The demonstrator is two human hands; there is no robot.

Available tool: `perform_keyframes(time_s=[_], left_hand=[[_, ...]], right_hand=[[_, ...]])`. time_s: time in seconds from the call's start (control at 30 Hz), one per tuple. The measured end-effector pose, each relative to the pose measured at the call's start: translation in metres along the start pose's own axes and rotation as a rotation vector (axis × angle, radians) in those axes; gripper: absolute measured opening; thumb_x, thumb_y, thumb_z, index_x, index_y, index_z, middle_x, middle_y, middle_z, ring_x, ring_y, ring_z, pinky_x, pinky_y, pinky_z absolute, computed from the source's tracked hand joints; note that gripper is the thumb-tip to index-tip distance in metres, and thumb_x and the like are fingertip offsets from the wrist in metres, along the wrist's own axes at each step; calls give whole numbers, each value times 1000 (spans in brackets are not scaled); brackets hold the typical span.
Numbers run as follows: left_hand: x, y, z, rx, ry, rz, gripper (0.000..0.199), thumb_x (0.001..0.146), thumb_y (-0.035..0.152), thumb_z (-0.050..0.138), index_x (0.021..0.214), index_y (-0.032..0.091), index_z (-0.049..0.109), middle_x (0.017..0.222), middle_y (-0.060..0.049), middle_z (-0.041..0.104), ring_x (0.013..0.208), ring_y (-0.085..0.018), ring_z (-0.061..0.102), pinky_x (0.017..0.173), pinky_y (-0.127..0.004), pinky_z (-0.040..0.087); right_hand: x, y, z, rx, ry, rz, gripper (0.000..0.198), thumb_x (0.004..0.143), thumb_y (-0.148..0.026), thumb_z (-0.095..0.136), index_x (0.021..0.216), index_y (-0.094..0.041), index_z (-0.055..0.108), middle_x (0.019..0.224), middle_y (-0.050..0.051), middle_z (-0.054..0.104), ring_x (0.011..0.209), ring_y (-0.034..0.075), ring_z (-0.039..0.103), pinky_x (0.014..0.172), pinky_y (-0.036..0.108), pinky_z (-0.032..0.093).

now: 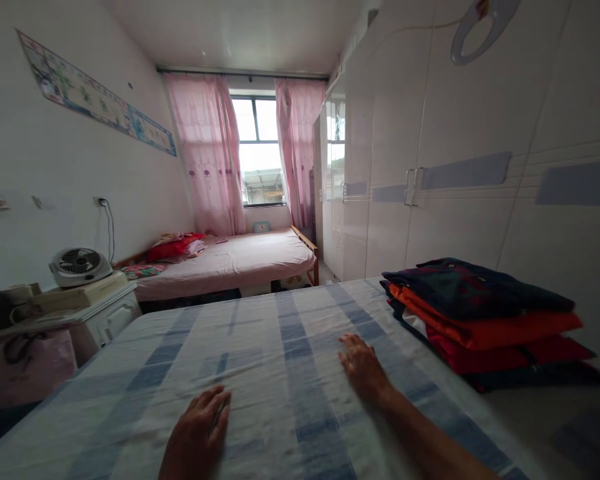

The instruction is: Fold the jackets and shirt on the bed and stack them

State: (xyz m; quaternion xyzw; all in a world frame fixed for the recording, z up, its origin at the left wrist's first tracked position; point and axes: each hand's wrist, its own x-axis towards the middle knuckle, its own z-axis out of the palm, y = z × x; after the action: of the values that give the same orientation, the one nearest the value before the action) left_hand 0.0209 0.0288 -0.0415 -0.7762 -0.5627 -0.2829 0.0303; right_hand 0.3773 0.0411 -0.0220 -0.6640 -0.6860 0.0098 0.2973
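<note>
My left hand point(200, 430) is over the near part of a bed covered by a blue-and-white striped sheet point(253, 333). Its fingers are stretched forward with nothing in them. Farther forward and to the right, my right hand point(363, 365) has its fingers apart, also holding nothing; whether either palm presses on the sheet I cannot tell. To the right of my right hand, a stack of folded clothes lies at the bed's edge. A dark plaid garment point(480, 290) tops it, above an orange garment point(490, 331), a red one point(520, 353) and dark cloth.
A second bed point(240, 260) with a pink sheet stands by the window, red bedding point(175, 248) at its left. A white wardrobe point(450, 233) lines the right side. On the left, a fan point(81, 263) sits on a cabinet point(113, 320), with a pink bag point(30, 370) in front.
</note>
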Motion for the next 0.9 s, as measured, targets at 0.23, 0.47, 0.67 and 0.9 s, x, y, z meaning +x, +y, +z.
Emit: perform_keyframes(time_s=[0.23,0.47,0.67,0.9], left_hand=[[1,-4,-3,-120,-2,-62,33,81,39,46,95,23,71,111,-6,67,105,-23,60,92,-37,49],[1,5,-12,-138,-54,-39,34,82,33,43,99,18,68,114,-8,63,108,-23,56,97,-37,43],[1,4,-12,-146,-68,-40,31,82,31,44,100,19,67,115,-7,62,109,-22,54,99,-36,40],[1,3,-11,-156,-65,-43,31,83,32,44,100,19,67,114,-7,62,108,-22,54,99,-36,40]], right_hand=[[1,8,2,-70,-84,-34,31,85,-25,41,110,-21,59,122,9,58,115,20,50,95,36,35],[6,14,4,-54,-115,-5,30,84,-24,43,110,-20,59,126,9,55,117,22,48,93,37,35],[6,12,2,-43,-117,-12,30,84,-24,44,109,-20,60,126,9,55,116,23,48,92,38,35],[5,12,0,-49,-117,-17,31,84,-24,43,109,-20,60,125,9,55,116,24,48,93,39,35]])
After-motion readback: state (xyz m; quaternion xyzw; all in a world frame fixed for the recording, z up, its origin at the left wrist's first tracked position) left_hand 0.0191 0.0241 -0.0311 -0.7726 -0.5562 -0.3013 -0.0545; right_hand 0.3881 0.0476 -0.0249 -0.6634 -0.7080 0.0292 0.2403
